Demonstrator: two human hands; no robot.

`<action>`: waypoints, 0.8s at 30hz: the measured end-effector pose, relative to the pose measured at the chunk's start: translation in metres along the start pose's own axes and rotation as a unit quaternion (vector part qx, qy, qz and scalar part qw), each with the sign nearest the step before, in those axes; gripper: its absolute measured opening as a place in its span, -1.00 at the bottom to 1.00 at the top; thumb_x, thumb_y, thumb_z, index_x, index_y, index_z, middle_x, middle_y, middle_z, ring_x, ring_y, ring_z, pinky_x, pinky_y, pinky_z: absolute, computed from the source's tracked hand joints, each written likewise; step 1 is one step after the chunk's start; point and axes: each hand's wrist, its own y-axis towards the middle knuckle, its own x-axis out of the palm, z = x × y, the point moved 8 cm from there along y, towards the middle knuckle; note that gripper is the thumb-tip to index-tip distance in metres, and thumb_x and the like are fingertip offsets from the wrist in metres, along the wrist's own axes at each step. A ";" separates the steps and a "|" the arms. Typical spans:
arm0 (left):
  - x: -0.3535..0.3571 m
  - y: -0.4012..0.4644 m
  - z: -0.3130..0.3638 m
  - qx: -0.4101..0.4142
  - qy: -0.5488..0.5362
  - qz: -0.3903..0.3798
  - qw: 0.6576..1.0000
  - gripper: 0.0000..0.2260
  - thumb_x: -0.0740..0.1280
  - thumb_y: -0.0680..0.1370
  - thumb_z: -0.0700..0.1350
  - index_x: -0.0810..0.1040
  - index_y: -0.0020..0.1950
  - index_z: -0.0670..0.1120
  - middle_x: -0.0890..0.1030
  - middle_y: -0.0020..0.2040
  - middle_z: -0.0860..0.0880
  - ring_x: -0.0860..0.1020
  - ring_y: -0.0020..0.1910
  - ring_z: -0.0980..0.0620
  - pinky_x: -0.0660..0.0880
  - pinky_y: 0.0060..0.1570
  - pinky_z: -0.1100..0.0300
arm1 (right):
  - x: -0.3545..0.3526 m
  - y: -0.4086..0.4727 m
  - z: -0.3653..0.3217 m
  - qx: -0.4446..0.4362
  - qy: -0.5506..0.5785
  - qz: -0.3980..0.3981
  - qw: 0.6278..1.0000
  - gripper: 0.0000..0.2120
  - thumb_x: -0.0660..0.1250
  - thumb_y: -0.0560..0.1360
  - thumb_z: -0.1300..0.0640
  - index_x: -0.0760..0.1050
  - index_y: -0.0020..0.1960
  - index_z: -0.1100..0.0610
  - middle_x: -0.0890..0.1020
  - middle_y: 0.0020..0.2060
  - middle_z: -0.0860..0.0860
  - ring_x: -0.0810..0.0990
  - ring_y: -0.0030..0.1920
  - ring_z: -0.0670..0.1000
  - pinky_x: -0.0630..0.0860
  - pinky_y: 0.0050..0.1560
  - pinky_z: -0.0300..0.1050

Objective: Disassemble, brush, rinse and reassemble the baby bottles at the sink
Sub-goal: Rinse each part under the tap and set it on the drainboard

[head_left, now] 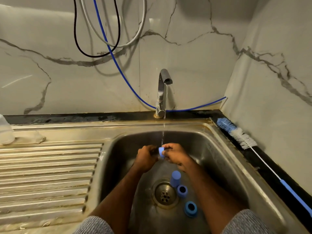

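Observation:
Both hands are over the steel sink [224, 159] under the running water from the tap [163, 92]. My right hand [174, 154] pinches a small blue bottle part [161, 152] in the stream. My left hand [146, 157] is curled beside it, touching the same part; what it holds is hidden. On the sink floor by the drain [165, 194] lie a blue cap [175, 179] and two blue screw rings [182, 190] [190, 208]. A bottle brush [239, 134] with a blue handle lies on the right counter edge.
A ribbed steel drainboard [47, 169] lies left of the basin. A clear bottle body [5, 130] stands at its far left edge, with a clear teat [36, 136] beside it. A blue hose [118, 65] and other cables hang on the marble wall.

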 end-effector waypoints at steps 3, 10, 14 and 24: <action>0.001 -0.002 0.005 0.002 -0.067 -0.001 0.998 -0.70 0.50 0.52 -0.08 0.64 0.24 -0.02 0.70 -0.02 0.03 0.67 -0.10 0.09 0.65 -0.05 0.11 | 0.004 -0.004 -0.006 0.000 0.049 -0.019 0.999 -0.65 0.37 0.52 0.38 0.57 0.27 0.15 0.65 0.12 0.15 0.66 0.11 0.16 0.58 -0.05 -0.15; -0.009 -0.006 0.016 0.003 -0.225 0.035 0.974 -0.70 0.43 0.58 -0.12 0.59 0.31 -0.06 0.71 0.02 -0.03 0.71 -0.05 0.02 0.67 -0.11 0.10 | 0.005 -0.008 -0.024 -0.004 0.178 -0.039 0.983 -0.69 0.31 0.53 0.41 0.59 0.17 0.11 0.66 0.10 0.18 0.67 0.10 0.17 0.64 0.13 0.09; -0.017 -0.002 0.016 0.011 -0.231 0.065 0.971 -0.70 0.46 0.55 -0.13 0.61 0.28 -0.10 0.71 0.04 -0.03 0.69 0.02 0.02 0.65 0.07 -0.04 | 0.007 -0.013 -0.032 -0.042 0.195 -0.020 0.980 -0.72 0.33 0.57 0.33 0.59 0.23 0.11 0.67 0.03 0.17 0.70 -0.08 0.07 0.66 -0.10 -0.07; -0.026 -0.002 0.029 0.049 -0.185 0.116 0.975 -0.73 0.40 0.59 -0.12 0.59 0.28 -0.10 0.68 0.05 0.01 0.66 0.02 0.11 0.63 0.08 0.03 | 0.004 -0.012 -0.052 -0.079 0.148 0.065 0.984 -0.84 0.35 0.60 -0.01 0.58 0.03 0.08 0.68 -0.12 0.09 0.64 -0.19 0.03 0.54 -0.33 -0.20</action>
